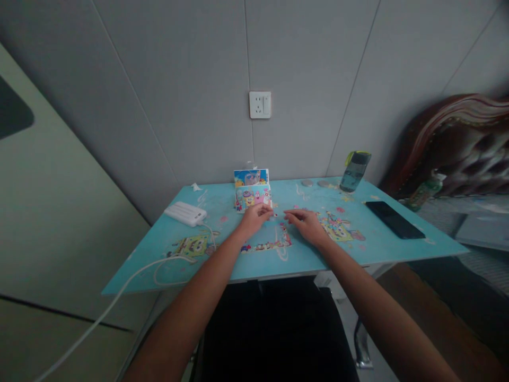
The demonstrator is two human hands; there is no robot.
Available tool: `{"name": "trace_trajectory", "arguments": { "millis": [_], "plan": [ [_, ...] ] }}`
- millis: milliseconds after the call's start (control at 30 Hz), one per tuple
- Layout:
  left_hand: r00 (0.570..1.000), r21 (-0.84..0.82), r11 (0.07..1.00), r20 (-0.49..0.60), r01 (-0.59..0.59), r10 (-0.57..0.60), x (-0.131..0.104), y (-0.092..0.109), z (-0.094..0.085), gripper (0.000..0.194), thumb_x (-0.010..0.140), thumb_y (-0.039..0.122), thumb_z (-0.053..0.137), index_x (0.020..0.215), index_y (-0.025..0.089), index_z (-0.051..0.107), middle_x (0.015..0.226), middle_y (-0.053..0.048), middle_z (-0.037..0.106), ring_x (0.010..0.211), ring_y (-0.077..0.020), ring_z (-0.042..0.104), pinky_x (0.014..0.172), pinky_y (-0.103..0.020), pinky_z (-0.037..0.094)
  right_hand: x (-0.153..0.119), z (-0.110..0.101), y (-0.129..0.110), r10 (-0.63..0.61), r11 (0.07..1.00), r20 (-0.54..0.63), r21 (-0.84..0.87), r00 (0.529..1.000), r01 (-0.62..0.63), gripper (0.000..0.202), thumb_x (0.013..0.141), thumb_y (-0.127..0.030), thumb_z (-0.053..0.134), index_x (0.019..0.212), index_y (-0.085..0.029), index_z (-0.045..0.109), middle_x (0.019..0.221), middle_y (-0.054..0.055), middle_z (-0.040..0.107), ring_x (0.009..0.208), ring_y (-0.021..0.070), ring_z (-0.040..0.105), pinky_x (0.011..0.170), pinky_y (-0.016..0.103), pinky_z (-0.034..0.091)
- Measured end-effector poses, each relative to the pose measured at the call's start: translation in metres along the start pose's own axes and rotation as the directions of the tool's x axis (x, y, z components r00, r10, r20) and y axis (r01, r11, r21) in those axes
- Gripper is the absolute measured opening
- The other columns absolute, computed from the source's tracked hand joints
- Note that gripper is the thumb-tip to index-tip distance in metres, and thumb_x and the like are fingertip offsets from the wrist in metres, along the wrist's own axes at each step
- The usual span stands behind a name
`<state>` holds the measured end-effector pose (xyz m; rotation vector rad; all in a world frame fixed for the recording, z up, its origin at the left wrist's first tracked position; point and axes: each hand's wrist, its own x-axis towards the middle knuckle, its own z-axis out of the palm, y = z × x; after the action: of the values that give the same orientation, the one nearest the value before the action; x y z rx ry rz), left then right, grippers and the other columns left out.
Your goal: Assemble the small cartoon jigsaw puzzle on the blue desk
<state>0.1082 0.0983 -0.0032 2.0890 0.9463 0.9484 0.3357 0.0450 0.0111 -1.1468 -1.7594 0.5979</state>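
My left hand (256, 218) is over the middle of the table, its thumb and fingers pinched together on something I cannot make out. To its right, my right hand (307, 223) hovers with fingers bent and close together; anything between them is too small to tell. Below and between the hands runs an L-shaped strip of joined puzzle pieces (270, 245). Right behind my left hand stands a small cartoon picture card (250, 197), with a blue one (252, 176) behind it. More small colourful pieces lie by my right hand, partly hidden by it.
A white power bank (185, 213) with a cable (137, 273) lies at the left. A black phone (394, 219) is at the right, with a water bottle (354, 171) at the back right. The blue table (234, 270) meets the wall behind. A chair (278, 329) is below.
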Motion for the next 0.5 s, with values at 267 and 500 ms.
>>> {"name": "trace_trajectory", "arguments": {
  "millis": [267,500],
  "plan": [
    [0.99,0.157,0.984,0.127,-0.087,0.068,-0.004,0.0,0.008,0.036,0.099,0.038,0.063,0.127,0.017,0.06,0.127,-0.01,0.063,0.108,-0.0233,0.065,0.091,-0.045,0.057,0.002,-0.003,0.016,-0.016,0.996,-0.092,-0.083,0.996,0.008,0.028,0.094,-0.041,0.06,0.102,-0.021,0.079,0.092,0.008,0.079,0.081,0.0245,0.072,0.076,0.037,0.055],
    [0.986,0.298,0.944,0.126,-0.143,0.11,-0.002,0.009,0.011,0.035,0.099,0.038,0.063,0.128,0.018,0.06,0.128,-0.01,0.062,0.109,-0.0235,0.065,0.092,-0.045,0.057,0.001,0.0,0.014,-0.052,0.99,-0.053,-0.131,0.997,0.044,0.027,0.096,-0.039,0.059,0.102,-0.022,0.079,0.092,0.007,0.08,0.081,0.0236,0.073,0.075,0.035,0.055]
  ]
}}
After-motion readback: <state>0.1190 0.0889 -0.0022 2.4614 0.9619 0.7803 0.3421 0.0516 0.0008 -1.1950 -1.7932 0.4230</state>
